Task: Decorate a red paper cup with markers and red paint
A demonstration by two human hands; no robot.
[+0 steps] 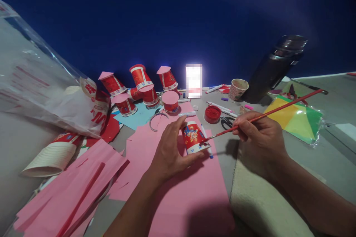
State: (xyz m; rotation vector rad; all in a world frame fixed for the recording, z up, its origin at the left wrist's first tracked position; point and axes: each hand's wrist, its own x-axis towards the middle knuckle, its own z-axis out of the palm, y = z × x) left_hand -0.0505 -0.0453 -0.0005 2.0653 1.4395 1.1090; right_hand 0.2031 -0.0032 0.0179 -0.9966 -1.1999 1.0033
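Observation:
My left hand (169,150) is closed around a paper cup (192,133), thumb at its lower edge and fingers at its upper side. The cup is tilted, red with a printed figure, and has a white band with blue marks. In my right hand (258,137) is a long red paintbrush (278,111), pinched near its lower part. Its bristle end touches the cup's red side by the white band. Pink paper (183,200) lies under the cup and my left hand. A small pot of red paint (213,114) stands just beyond the cup.
Several red cups with pink tops (170,100) stand at the back left. Stacked paper cups (52,155) and a plastic bag (44,70) are at left. Scissors (226,123), a patterned cup (238,89), a dark flask (274,70) and a glowing screen (194,80) lie beyond my hands.

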